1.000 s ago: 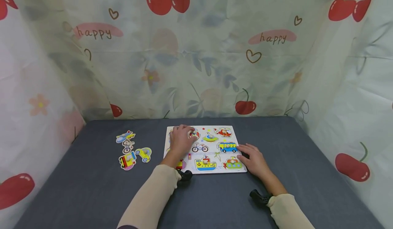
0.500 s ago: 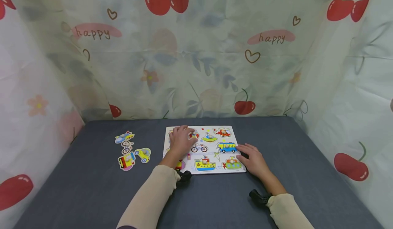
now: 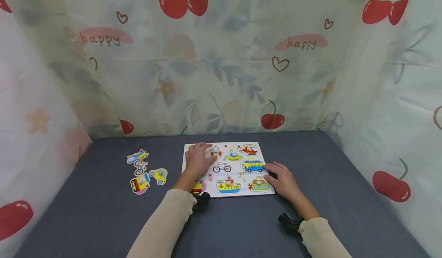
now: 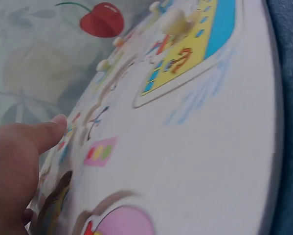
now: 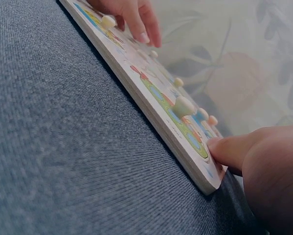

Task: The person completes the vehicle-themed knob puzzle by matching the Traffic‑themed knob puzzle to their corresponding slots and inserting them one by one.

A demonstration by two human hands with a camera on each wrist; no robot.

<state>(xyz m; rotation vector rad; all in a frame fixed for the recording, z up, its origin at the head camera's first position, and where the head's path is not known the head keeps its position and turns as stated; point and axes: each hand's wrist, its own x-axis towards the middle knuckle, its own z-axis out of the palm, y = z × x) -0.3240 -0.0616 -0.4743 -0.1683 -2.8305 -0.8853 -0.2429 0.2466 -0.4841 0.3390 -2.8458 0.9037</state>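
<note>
A white knobbed puzzle board (image 3: 261, 174) lies on the dark table. My left hand (image 3: 197, 160) is over its left part, fingers loosely spread, holding nothing. Just right of that thumb sits the rocket piece (image 3: 216, 151) in its slot. The right hand (image 3: 282, 177) rests at the board's right edge; in the right wrist view its thumb (image 5: 224, 148) touches the top surface by the submarine piece (image 5: 178, 117). Helicopter (image 3: 248, 149), flying saucer (image 3: 233, 155), bus (image 3: 253, 166) and boat (image 3: 228, 185) pieces sit in the board. The bicycle slot (image 3: 222, 167) has no knob.
Left of the board lie loose pieces: a plane (image 3: 137, 156), a motorcycle (image 3: 141, 167), a train (image 3: 140, 183) and a yellow car (image 3: 158, 176). A cherry-printed curtain (image 3: 221, 58) closes off the back and sides of the table.
My left hand has drawn slightly left and back from the rocket piece, which now shows more fully. The right hand stays at the board's edge. The head view has shifted a little.
</note>
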